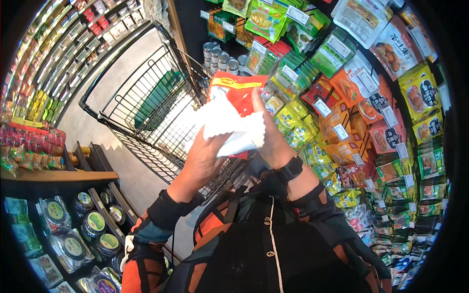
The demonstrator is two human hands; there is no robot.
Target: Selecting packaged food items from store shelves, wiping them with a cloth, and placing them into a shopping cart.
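Observation:
Both hands hold red and white food packets (242, 99) in front of my chest, above the near end of a wire shopping cart (146, 99). My left hand (205, 161) grips the lower left side, its fingers partly hidden behind the pale part. My right hand (273, 139), with a black watch (291, 168) on the wrist, grips the right side, thumb up along the red front. Glare washes out much of the white surface, so how many packets there are I cannot tell. A green panel (155, 100) shows in the cart.
Hanging snack packets (344, 128) with price tags fill the rack close on the right. Small metal cans (223, 60) stand beyond the packets in my hands. On the left are a wooden-edged shelf (66, 175), round-lidded packs (94, 223) and long stocked shelves (73, 47).

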